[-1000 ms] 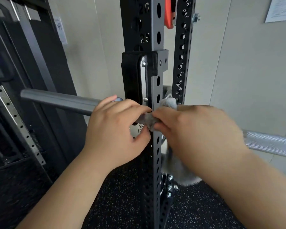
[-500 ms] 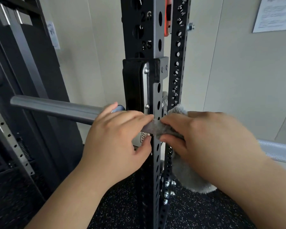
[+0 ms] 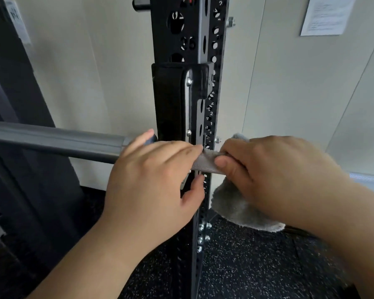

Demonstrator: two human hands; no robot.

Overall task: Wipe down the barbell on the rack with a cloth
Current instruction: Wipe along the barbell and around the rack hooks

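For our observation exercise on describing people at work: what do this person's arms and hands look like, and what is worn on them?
The left grip and right grip are bare hands: no gloves, rings or wristbands show. The nails in view are short and unpainted. The left forearm and right forearm are uncovered to the frame's edge, so no sleeve is visible.
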